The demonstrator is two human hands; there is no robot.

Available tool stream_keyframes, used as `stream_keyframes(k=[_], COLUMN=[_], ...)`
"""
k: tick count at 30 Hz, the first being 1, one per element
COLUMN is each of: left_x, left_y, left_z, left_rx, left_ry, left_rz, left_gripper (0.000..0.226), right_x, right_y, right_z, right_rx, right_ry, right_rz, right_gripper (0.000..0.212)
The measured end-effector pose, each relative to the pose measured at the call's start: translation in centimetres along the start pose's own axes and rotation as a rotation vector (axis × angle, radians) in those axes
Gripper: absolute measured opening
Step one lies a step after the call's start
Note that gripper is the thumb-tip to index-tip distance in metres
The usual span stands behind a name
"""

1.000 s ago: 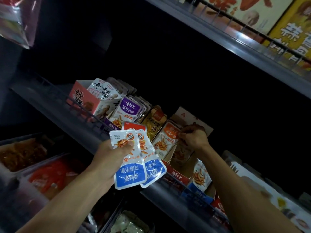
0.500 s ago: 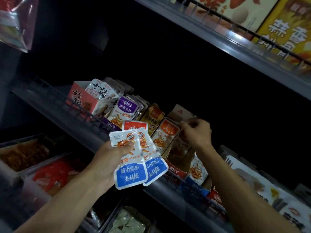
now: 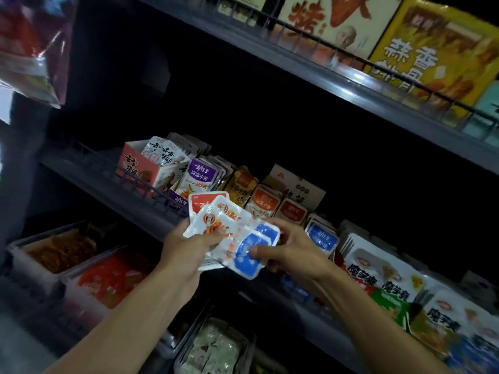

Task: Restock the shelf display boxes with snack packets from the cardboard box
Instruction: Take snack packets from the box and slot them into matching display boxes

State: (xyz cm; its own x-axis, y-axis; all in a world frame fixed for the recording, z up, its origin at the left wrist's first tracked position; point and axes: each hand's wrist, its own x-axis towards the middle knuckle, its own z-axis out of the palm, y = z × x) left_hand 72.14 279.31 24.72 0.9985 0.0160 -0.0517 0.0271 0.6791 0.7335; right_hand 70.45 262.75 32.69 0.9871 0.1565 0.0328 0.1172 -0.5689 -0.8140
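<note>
On the middle shelf (image 3: 89, 182) the display boxes (image 3: 140, 171) stand in a row from left to right, with packets upright inside them. In front of this row, the left hand (image 3: 189, 247) and the right hand (image 3: 291, 249) hold a bunch of snack packets (image 3: 232, 233) between them. Trays (image 3: 54, 255) lie below on the left.
</note>
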Motion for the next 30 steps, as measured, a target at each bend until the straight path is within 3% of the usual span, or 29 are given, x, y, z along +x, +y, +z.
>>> stream_keyframes(k=[4, 11, 18, 25, 30], left_x=[-1.2, -2.1, -1.9, -1.6, -1.5], left_y=[0.4, 0.8, -0.8, -1.2, -1.7], left_z=[0.7, 0.5, 0.9, 1.2, 2.2], left_rx=[0.065, 0.103, 0.081, -0.022, 0.102], left_ry=[-0.11, -0.266, -0.123, -0.321, -0.302], left_rz=[-0.053, -0.086, -0.062, -0.21, -0.217], left_gripper=[0.028, 0.023, 0.02, 0.042, 0.034], right_x=[-0.4, -1.9, -2.2, -1.9, -2.0], right_y=[0.0, -0.6, -0.2, 0.3, 0.0], right_z=[-1.1, -2.1, -1.8, -3.7, -5.6], right_rx=[0.252, 0.01, -0.057, 0.083, -0.134], right_ry=[0.113, 0.02, -0.047, -0.125, -0.052], right_rz=[0.068, 0.044, -0.027, 0.053, 0.069], right_gripper=[0.023, 0.018, 0.026, 0.035, 0.025])
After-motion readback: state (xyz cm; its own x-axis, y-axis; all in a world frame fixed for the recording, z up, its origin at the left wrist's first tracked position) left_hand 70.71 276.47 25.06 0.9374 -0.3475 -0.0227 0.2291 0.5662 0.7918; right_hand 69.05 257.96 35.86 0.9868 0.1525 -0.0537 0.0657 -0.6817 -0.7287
